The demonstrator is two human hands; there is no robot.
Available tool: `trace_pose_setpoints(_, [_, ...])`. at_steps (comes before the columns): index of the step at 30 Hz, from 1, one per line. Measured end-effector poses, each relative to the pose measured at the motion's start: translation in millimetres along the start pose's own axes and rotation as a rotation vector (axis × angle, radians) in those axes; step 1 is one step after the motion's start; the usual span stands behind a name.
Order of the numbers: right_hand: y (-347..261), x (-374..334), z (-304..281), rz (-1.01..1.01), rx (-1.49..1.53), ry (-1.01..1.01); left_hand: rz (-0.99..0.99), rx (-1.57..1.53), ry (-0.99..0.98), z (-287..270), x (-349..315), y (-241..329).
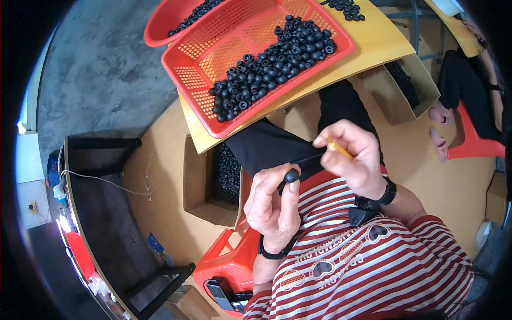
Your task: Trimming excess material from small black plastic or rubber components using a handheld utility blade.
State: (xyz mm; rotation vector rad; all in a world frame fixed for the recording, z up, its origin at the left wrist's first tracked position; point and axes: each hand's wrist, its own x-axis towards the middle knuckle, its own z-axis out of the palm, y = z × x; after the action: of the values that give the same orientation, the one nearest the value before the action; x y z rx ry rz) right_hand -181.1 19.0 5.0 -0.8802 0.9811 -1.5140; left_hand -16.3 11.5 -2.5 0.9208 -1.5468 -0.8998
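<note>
My left hand (272, 208) pinches a small black rounded piece (292, 175) between thumb and fingertips, above my lap. Just to the right, my right hand (356, 160) is closed around a slim yellow-handled tool (340, 149). A thin dark line reaches from it toward the left hand; what its tip looks like I cannot tell. The two hands are apart. Beyond them a red plastic basket (205, 52) rests on the yellow table (381, 40), holding a heap of similar black pieces (272, 69), some showing a hollow end.
A red basin (156, 29) with more black pieces stands behind the basket. Loose black pieces (349, 9) lie on the table's far right. Cardboard boxes of pieces stand on the floor, left (193, 178) and right (381, 85). Another person (469, 90) sits by a red stool (472, 136).
</note>
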Motion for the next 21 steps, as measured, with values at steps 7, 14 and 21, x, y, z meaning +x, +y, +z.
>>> trace_pose_setpoints(7, [6.0,0.5,10.2,-0.030,-0.128,-0.168,0.091,0.203,-0.040,5.0,7.5,7.2])
trace_pose_setpoints(14, [4.0,-1.7,8.7,-0.034,-0.214,-0.111,0.093,0.182,-0.079,4.0,6.1,10.0])
trace_pose_setpoints(21, [11.5,0.4,2.1,-0.046,-0.081,-0.042,-0.056,0.310,0.229,-40.7,0.4,-2.3])
